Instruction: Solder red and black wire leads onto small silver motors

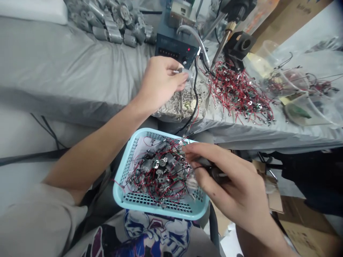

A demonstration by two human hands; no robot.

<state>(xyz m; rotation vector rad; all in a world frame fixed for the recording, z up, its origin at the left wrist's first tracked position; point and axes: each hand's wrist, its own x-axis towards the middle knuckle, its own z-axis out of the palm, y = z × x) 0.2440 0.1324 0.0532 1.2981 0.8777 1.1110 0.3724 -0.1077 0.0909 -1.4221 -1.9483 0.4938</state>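
My left hand point(160, 80) is closed in a pinch on a small grey motor point(189, 74), partly hidden by the fingers, in front of the dark soldering station point(174, 50). Above the right rim of a light-blue basket point(122, 192), my right hand point(227, 178) is closed. Small metal parts with thin wires point(182, 141) show at its fingertips, and something dark lies partly hidden in its palm. Inside the basket is a tangled heap of grey motors point(160, 166) with red and black wires.
Loose grey motors point(115, 32) are piled at the back left of the cloth-covered table point(80, 67). A mound of red-wired parts point(241, 94) lies right of a black cable point(197, 92). Clear plastic tubs point(302, 114) stand far right; cardboard boxes point(308, 221) sit below.
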